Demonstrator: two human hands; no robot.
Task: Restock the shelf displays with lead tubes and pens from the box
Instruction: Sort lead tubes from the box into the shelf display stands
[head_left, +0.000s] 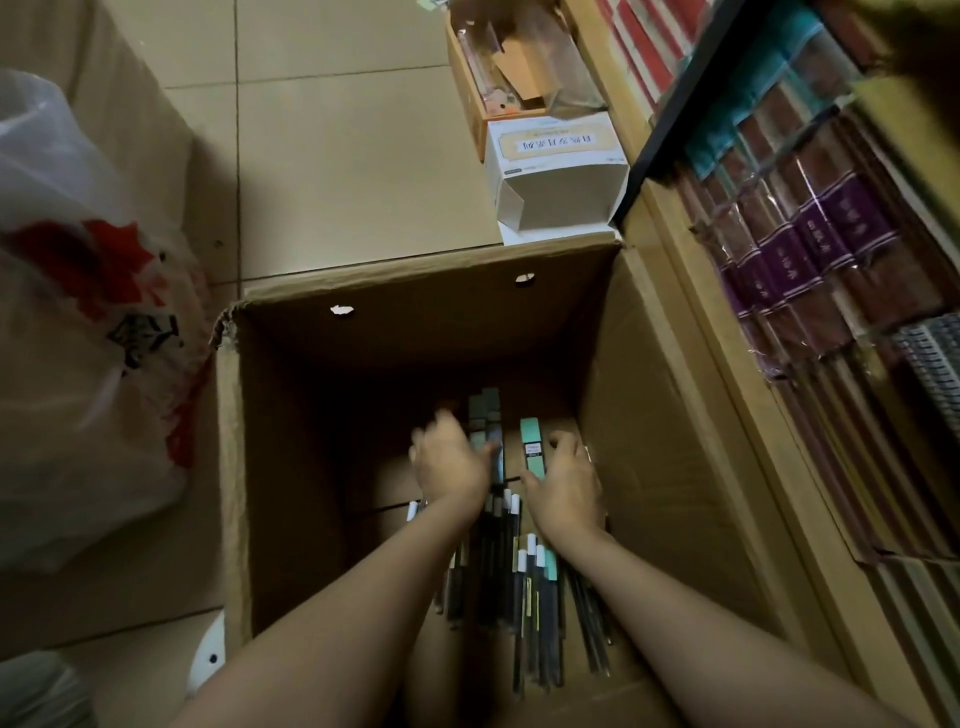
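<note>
A tall open cardboard box (415, 291) stands on the floor below me. At its bottom lies a heap of long thin lead tubes and pens (524, 582), dark with white and teal ends. Both my arms reach down into the box. My left hand (449, 460) lies on the left part of the heap, its fingers blurred and curled over some tubes. My right hand (569, 480) rests on the right part, beside a teal-topped pack (531, 447), fingers bent over the items. Whether either hand truly grips anything is hidden.
A wooden shelf unit (727, 395) packed with wrapped stationery rises on the right. Beyond the box sit an open white carton (556, 171) and a small brown box of clutter (519, 67). A white and red plastic bag (88, 312) lies at the left on flattened cardboard.
</note>
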